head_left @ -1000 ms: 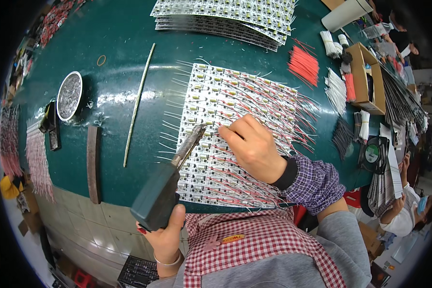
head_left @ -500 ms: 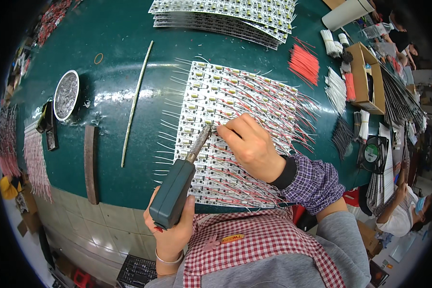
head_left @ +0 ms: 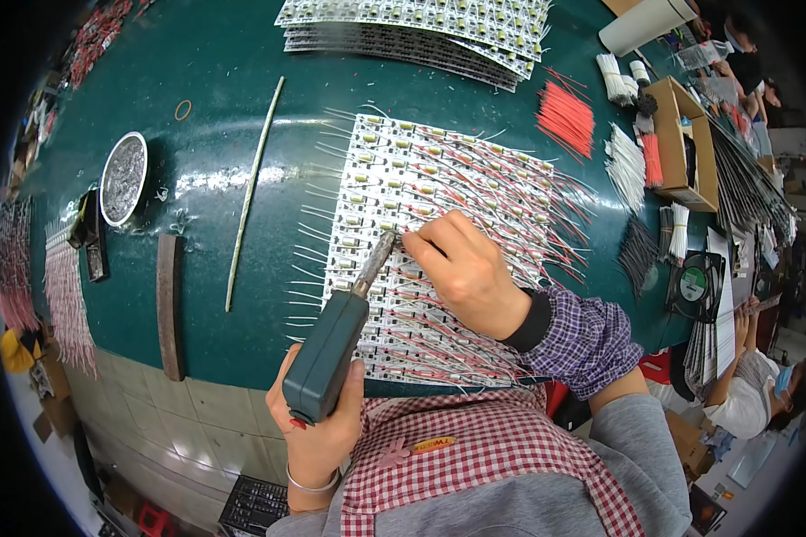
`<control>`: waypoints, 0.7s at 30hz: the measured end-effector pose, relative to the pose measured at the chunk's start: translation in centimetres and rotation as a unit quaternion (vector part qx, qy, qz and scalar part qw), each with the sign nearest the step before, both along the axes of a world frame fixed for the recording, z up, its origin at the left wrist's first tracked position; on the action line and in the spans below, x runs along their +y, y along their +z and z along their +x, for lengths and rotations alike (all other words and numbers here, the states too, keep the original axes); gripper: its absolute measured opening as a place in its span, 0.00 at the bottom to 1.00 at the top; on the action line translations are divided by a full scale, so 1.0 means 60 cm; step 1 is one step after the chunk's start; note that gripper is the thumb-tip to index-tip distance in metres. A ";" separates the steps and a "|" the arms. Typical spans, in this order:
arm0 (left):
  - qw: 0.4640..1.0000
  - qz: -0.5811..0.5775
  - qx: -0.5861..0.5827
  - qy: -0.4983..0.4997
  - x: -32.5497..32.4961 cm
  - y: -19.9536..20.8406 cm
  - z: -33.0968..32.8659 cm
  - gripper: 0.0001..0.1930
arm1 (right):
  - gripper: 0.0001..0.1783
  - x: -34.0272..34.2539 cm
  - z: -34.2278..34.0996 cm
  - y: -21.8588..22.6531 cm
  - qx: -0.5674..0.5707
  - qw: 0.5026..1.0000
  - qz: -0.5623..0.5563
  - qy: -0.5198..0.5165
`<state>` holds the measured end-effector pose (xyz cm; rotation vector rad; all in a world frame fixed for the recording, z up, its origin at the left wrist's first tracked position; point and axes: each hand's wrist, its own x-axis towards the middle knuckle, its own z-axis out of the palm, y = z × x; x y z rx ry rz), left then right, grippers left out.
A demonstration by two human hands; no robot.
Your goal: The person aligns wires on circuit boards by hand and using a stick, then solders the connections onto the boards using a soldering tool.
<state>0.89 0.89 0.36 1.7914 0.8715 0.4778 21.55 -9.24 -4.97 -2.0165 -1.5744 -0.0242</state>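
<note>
My left hand (head_left: 318,438) is closed round the grip of a dark green soldering gun (head_left: 327,353). The gun's metal tip slants up and away, down onto a component row of a white circuit board panel (head_left: 367,148). Right beside that tip, my right hand (head_left: 466,282) is closed in a pinch low over the panel; the thin wire between its fingertips is mostly hidden. Red and white wires (head_left: 510,201) trail rightward from many rows, while short pale wires (head_left: 311,240) stick out along the panel's left edge.
Stacked circuit panels (head_left: 412,13) lie at the far side. Bundles of red wires (head_left: 565,116) and white wires (head_left: 625,168) are at right, near a cardboard box (head_left: 706,161). A thin rod (head_left: 255,192), a brown bar (head_left: 169,304) and a white-rimmed bowl (head_left: 106,183) are at left.
The soldering gun's body and my left hand have shifted slightly, with the tip staying at nearly the same spot. My right hand has hardly moved.
</note>
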 end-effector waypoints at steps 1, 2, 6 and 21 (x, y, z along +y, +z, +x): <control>1.000 0.000 -0.001 -0.001 -0.001 -0.001 0.000 0.09 | 0.19 -0.001 0.000 0.000 0.000 1.000 -0.001 0.000; 1.000 0.003 -0.001 -0.001 -0.002 -0.001 -0.002 0.09 | 0.19 -0.001 -0.001 0.001 0.001 1.000 -0.003 -0.001; 0.999 -0.027 0.031 0.031 -0.010 -0.003 -0.014 0.11 | 0.19 -0.001 -0.001 0.000 0.001 1.000 0.000 -0.001; 0.998 0.006 -0.004 0.063 -0.022 -0.028 -0.048 0.17 | 0.12 0.001 0.002 -0.001 -0.021 0.999 0.028 0.001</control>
